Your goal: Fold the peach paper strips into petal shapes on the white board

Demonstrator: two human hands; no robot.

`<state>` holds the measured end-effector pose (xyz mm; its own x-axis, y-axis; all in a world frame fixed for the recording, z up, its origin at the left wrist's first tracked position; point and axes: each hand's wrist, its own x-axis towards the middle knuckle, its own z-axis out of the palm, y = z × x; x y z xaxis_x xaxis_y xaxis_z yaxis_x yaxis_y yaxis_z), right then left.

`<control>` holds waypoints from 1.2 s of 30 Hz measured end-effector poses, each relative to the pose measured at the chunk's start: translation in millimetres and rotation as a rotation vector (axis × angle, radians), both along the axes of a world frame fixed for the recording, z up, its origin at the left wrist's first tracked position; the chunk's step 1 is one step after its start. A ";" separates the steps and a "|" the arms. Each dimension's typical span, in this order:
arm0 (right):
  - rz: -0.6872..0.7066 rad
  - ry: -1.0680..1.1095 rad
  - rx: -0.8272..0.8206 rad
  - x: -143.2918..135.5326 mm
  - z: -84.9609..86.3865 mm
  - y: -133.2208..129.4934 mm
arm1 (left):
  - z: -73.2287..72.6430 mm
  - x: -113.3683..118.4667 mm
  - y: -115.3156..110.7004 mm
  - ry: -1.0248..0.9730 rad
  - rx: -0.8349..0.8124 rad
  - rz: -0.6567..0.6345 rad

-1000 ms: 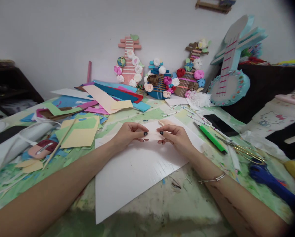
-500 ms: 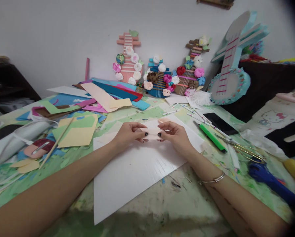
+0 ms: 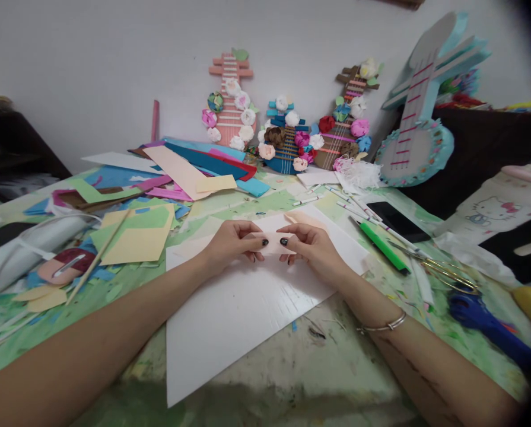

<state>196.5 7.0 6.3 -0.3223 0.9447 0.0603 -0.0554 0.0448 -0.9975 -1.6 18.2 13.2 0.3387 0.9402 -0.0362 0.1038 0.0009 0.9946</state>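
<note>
Between both hands is a small piece of pale pink paper (image 3: 274, 244), held above a white board (image 3: 229, 332). My left hand (image 3: 234, 242) pinches its left part, thumb in front and fingers behind. From the other side my right hand (image 3: 312, 243) pinches it the same way, the two thumbs close together. Part of the paper is hidden by the fingers. Behind the right hand lies a peach-coloured scrap (image 3: 306, 220). A pale sheet (image 3: 194, 243) lies beside the left hand on the board.
Coloured paper (image 3: 176, 166) is heaped at the back left, with yellow sheets (image 3: 136, 243) nearer. On the right lie a green cutter (image 3: 384, 247), scissors (image 3: 447, 274), a dark phone (image 3: 397, 220) and a blue-handled tool (image 3: 487, 326). Flower-decorated lute shapes (image 3: 232, 112) lean on the wall.
The right thumb has shifted slightly left, closer to the left thumb. Both hands still pinch the pink paper, and the view has moved a little.
</note>
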 end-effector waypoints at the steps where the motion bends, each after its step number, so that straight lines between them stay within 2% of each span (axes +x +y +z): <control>1: -0.003 -0.015 0.017 0.2 -0.6 0.5 | -0.4 0.0 0.3 -0.005 0.002 -0.007; 8: 0.007 -0.014 0.028 1.7 -3.6 2.0 | -2.3 -2.8 2.0 -0.047 -0.023 -0.039; 19: -0.029 0.230 -0.022 3.2 -0.1 -0.5 | -3.5 -6.5 3.7 -0.361 -0.143 -0.116; 28: 0.041 0.416 -0.067 1.8 3.1 -0.8 | -1.7 -9.9 1.6 -0.471 -0.170 -0.167; 33: 0.012 0.405 -0.044 -0.7 4.3 -2.9 | 1.2 -11.1 0.5 -0.489 -0.157 -0.232; 36: -0.019 0.316 -0.003 -1.6 0.8 -2.6 | 0.7 -9.2 0.7 -0.440 -0.113 -0.190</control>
<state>195.0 4.4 7.1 -0.2706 0.9506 0.1523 -0.3616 0.0463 -0.9312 -10.8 18.9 13.9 0.5097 0.8589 0.0509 -0.3174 0.1327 0.9390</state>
